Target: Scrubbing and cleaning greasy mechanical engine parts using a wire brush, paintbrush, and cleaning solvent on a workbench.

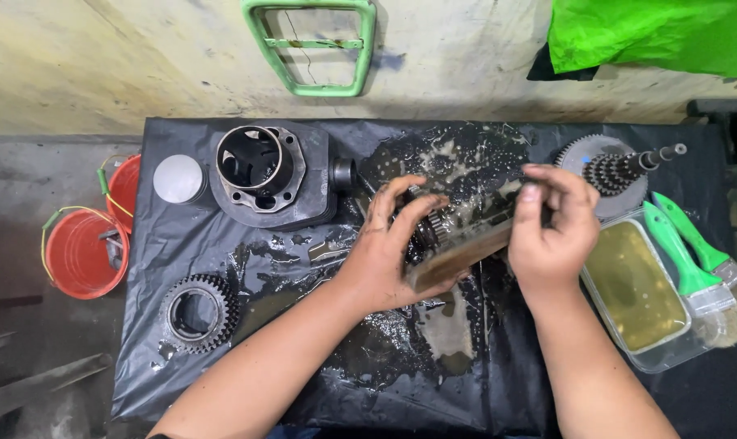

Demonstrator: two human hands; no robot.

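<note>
My left hand (389, 248), smeared with grease, grips a small toothed gear (435, 226) over the wet black sheet (303, 366). My right hand (551, 228) holds a wooden-handled brush (458, 258) that runs slantwise under the gear, its bristle end hidden behind the fingers. Both hands meet above the middle of the sheet.
A dark engine cylinder (267, 172) and a white round lid (178, 179) lie at the back left. A ring gear (196, 312) rests front left. A gear shaft (620, 169) stands back right, beside a clear tray of yellowish liquid (632, 284) and two green-handled brushes (697, 260). Two orange buckets (84, 252) sit on the floor.
</note>
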